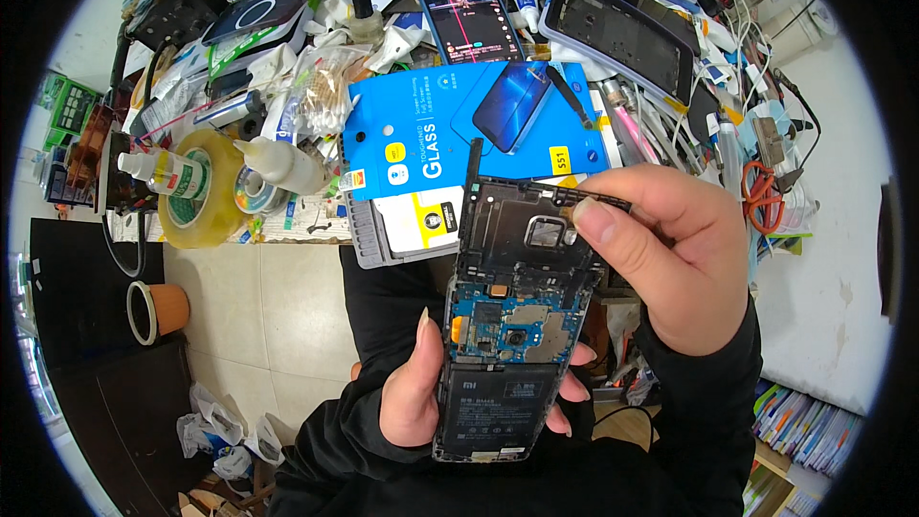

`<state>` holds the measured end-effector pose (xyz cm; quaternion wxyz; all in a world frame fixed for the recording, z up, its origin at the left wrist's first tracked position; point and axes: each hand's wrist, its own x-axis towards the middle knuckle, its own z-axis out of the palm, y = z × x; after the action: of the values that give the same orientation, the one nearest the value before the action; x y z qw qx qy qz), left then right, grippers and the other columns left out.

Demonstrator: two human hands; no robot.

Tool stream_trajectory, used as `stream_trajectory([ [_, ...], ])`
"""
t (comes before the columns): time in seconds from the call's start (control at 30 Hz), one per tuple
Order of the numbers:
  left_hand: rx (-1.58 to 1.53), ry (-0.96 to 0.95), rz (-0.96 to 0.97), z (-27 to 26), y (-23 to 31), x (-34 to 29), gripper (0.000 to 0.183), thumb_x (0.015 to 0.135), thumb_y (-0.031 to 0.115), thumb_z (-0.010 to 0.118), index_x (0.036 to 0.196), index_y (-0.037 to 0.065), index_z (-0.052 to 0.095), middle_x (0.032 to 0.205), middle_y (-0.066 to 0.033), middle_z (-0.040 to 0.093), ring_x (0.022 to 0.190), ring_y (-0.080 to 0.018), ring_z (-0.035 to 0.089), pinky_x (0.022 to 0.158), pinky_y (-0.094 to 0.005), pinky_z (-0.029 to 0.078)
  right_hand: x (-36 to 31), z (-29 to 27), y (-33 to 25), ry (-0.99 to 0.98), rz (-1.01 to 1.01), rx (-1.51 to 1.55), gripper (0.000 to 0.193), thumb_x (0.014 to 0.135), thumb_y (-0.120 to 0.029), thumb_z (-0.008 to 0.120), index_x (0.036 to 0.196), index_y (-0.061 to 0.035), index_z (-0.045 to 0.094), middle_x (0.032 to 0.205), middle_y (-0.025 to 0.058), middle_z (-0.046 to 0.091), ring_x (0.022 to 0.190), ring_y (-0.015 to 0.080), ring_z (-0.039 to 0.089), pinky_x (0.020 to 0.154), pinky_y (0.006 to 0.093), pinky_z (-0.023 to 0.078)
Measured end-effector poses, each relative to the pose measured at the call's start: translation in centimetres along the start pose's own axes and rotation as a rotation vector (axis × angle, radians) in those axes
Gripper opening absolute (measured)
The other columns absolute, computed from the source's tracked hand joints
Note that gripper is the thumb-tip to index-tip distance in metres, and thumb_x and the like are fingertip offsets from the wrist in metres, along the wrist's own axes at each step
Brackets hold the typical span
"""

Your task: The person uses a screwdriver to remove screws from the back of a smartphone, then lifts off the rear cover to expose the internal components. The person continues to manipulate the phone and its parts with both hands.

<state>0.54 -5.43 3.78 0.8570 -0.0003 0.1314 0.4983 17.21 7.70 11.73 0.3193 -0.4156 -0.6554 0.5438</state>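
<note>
An opened smartphone (445, 421) is cradled in my left hand (412, 393), thumb along one edge and fingers wrapped round to the other. Its black battery (498, 412) fills the lower half; above that lies the blue circuit board (520, 325) with metal shields and a camera module. My right hand (675, 254) pinches the upper right corner of a black plastic inner cover (503, 220) with a camera window. That cover stands tilted at the phone's top end, its lower edge meeting or overlapping the board area. Whether it is still joined there I cannot tell.
Beyond the phone, a blue screen-glass package (392, 124) lies on a grey mat (369, 244), with tweezers (571, 96) on it. A lit phone (464, 10) stands behind. Tape (191, 220), bottles (287, 165), cotton swabs (330, 101) and orange-handled scissors (763, 196) crowd the bench.
</note>
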Motion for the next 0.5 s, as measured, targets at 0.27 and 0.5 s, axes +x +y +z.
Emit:
stream_trajectory([
  [0.27, -0.068, -0.241, 0.03, -1.5, -0.3, 0.3, 0.095, 0.103, 0.072, 0.029, 0.163, 0.0, 0.016, 0.154, -0.0317, 0.041, 0.131, -0.0393, 0.056, 0.103, -0.0538, 0.052, 0.4, -0.4, 0.3, -0.008, 0.092, 0.075, 0.015, 0.098, -0.009, 0.069, 0.103, 0.0052, 0.073, 0.087, 0.0025, 0.07, 0.077, 0.0059, 0.059, 0.07, 0.0227, 0.044],
  [0.5, -0.096, -0.27, 0.029, -0.7, 0.1, 0.6, 0.095, 0.102, 0.073, 0.029, 0.163, 0.001, 0.016, 0.155, -0.0313, 0.04, 0.131, -0.0389, 0.056, 0.103, -0.054, 0.052, 0.5, -0.4, 0.7, -0.019, 0.058, 0.107, 0.017, 0.099, -0.009, 0.069, 0.104, 0.0057, 0.073, 0.087, 0.0024, 0.071, 0.078, 0.0057, 0.059, 0.07, 0.0228, 0.045],
])
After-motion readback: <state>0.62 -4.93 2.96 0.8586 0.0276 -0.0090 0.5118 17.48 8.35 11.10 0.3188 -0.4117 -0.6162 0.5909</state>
